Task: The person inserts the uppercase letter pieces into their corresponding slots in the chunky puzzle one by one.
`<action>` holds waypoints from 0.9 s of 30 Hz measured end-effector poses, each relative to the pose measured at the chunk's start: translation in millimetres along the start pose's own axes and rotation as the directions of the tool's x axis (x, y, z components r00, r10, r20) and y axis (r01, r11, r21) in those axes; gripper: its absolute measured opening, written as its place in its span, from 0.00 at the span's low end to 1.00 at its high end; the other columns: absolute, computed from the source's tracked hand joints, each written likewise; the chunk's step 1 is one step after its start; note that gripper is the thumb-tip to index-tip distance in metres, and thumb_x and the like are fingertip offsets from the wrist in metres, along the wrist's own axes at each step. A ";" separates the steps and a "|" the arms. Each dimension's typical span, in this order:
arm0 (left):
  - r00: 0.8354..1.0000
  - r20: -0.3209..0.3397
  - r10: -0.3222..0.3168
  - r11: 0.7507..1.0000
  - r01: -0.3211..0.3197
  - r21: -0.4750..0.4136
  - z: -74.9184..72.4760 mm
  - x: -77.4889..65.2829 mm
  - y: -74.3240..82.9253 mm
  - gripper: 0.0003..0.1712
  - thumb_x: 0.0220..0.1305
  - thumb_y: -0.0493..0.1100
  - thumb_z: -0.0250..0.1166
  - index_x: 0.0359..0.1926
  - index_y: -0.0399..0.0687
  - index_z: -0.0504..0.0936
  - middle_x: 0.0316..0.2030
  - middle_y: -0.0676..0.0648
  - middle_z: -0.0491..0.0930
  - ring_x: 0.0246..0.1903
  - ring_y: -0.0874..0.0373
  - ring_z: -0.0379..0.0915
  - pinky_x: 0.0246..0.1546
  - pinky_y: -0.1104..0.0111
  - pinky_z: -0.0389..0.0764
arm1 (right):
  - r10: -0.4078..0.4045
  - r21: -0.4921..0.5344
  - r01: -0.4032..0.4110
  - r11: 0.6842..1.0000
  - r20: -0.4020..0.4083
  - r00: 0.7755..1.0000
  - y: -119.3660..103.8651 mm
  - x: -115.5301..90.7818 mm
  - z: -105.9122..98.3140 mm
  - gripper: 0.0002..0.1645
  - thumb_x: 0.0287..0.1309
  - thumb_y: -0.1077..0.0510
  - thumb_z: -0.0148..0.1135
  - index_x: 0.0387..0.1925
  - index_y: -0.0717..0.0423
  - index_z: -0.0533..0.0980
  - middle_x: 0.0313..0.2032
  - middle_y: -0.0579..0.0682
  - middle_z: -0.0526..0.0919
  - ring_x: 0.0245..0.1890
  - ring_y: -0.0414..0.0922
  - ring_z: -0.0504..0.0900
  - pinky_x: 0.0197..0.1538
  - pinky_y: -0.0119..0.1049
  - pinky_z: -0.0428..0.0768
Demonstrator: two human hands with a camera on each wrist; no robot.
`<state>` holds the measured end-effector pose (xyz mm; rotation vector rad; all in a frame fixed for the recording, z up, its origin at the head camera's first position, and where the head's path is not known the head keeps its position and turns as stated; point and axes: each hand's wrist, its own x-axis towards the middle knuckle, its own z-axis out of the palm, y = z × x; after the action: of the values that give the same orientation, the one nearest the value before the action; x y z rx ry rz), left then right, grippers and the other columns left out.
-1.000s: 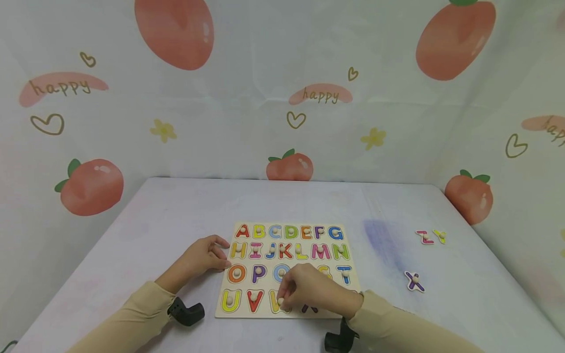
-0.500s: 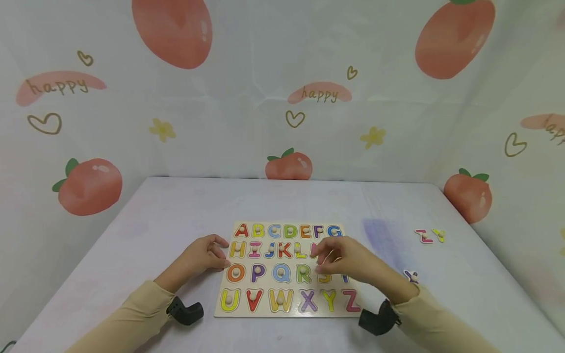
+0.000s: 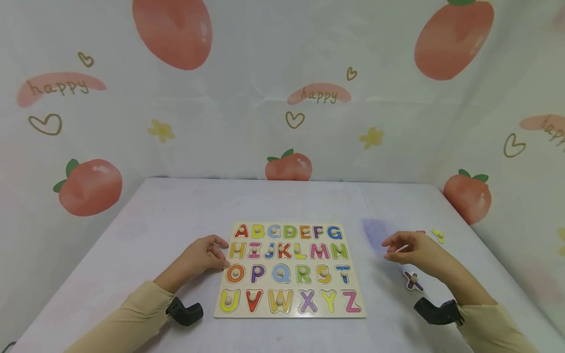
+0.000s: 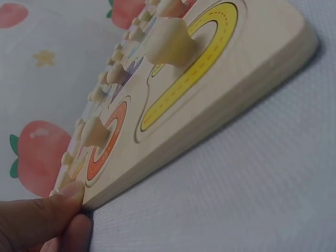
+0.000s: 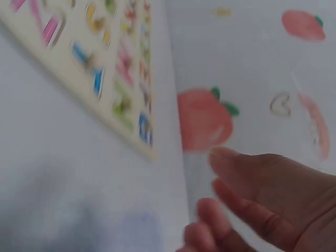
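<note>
A wooden alphabet puzzle board (image 3: 291,318) lies on the table, with knobbed letters A to W in it; the X, Y and Z places at its bottom right show printed letters without knobs. My left hand (image 3: 204,255) rests at the board's left edge; in the left wrist view the thumb (image 4: 72,190) touches the edge beside the orange O (image 4: 107,144). My right hand (image 3: 415,250) is in the air right of the board, fingers loosely bent and holding nothing. Just below it lies the purple X piece (image 3: 413,281). The pink Z piece (image 3: 421,231) is mostly hidden behind this hand.
The yellow Y piece (image 3: 438,236) lies at the far right of the table (image 3: 176,206). A bluish stain (image 3: 375,235) marks the cloth right of the board. A printed curtain (image 3: 238,122) stands behind. Each wrist wears a black camera (image 3: 185,312).
My right hand has let go of the W piece, now in its place on the board, and moved right toward the loose letters. My left hand has stayed at the board's edge.
</note>
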<state>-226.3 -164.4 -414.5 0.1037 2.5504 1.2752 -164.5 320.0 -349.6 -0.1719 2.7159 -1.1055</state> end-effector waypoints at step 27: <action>1.000 -0.008 -0.013 1.000 0.013 0.004 1.5 -0.7 1.3 0.28 0.49 0.36 0.75 0.50 0.35 0.74 0.27 0.47 0.80 0.25 0.58 0.74 0.29 0.67 0.74 | 0.112 0.050 -0.117 0.992 0.085 0.990 80.3 -25.9 -6.7 0.18 0.52 0.63 0.68 0.43 0.71 0.78 0.30 0.48 0.76 0.30 0.34 0.73 0.33 0.29 0.73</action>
<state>-225.3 -162.6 -414.2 0.0830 2.5556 1.2684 -143.3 386.5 -397.4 -0.0506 2.5851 -1.1143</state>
